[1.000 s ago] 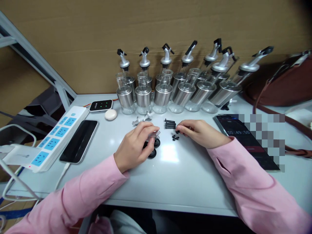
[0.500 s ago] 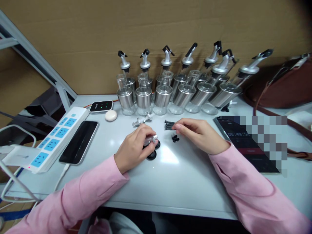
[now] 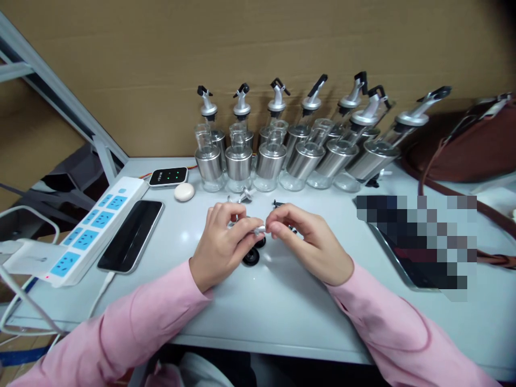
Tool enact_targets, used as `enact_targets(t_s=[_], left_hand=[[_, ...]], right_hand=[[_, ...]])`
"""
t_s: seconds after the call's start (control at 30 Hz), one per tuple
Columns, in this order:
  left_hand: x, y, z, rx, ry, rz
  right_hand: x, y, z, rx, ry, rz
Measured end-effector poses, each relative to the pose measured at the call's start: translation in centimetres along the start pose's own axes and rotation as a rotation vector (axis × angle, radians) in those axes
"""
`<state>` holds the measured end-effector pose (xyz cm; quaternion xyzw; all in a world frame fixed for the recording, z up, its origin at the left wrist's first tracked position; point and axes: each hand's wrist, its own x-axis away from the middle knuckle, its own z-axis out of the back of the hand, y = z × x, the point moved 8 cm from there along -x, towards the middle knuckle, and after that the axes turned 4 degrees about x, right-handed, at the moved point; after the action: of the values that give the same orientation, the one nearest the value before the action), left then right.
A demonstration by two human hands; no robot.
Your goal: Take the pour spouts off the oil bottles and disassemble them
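Observation:
My left hand (image 3: 221,244) is closed around a silver pourer spout (image 3: 259,230), whose tip pokes out past the thumb and forefinger. Right beside that tip is my right hand (image 3: 312,244), thumb and fingertips pinched together; whatever they hold is too small to make out. Black round stoppers (image 3: 250,257) lie on the table under the left fingers. Loose silver spouts (image 3: 246,195) rest behind the left hand, partly covered by it. Behind the right hand the end of a black stick-like part (image 3: 277,203) shows, the rest hidden.
Several glass-and-steel bottles (image 3: 271,160) stand in rows at the back, the rear ones capped with pourers. To the left are a power strip (image 3: 86,231), a phone (image 3: 131,236), a white round case (image 3: 184,192) and a small display box (image 3: 168,176). A brown bag (image 3: 463,145) sits at the right.
My right hand has moved left from the black stick-like parts to the spout tip, its fingers now pinched there. My left hand still holds the spout, fingers slightly shifted.

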<state>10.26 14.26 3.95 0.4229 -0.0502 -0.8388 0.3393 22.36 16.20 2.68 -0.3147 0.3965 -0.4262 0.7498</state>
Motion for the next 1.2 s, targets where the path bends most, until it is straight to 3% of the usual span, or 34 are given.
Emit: enact_targets(t_s=[0.1,0.27,0.37,0.47,0.53,0.67,0.9,1.1,1.2], left_hand=[[-0.1,0.2,0.2,0.113,0.022,-0.020],[0.0,0.2,0.1,0.216,0.042,-0.034],[0.1,0.4,0.3,0.272,0.058,-0.083],[0.2,0.8,0.3,0.303,0.051,-0.151],[0.1,0.6,0.3,0.235,0.047,-0.146],[-0.3,0.0,0.3,0.014,0.027,-0.123],[-0.5,0.3,0.0,-0.147,-0.028,-0.157],[-0.9,1.3,0.4,-0.291,-0.037,-0.295],[-1.4,1.5,0.5,-0.239,-0.165,-0.382]], right_hand=[[0.0,0.9,0.3,-0.071,0.039,-0.075],[-0.1,1.5,-0.8,-0.219,-0.079,-0.139],[-0.1,1.5,-0.5,-0.268,-0.032,-0.151],[0.0,1.3,-1.5,-0.359,-0.135,-0.165],[0.2,1.4,-2.1,-0.501,-0.191,-0.217],[0.3,1.7,-2.1,-0.673,-0.154,-0.296],[0.1,1.7,-1.9,-0.696,-0.121,-0.288],[0.3,1.5,-2.0,-0.710,-0.036,-0.276],[0.6,1.0,-2.0,-0.653,0.021,-0.250]])
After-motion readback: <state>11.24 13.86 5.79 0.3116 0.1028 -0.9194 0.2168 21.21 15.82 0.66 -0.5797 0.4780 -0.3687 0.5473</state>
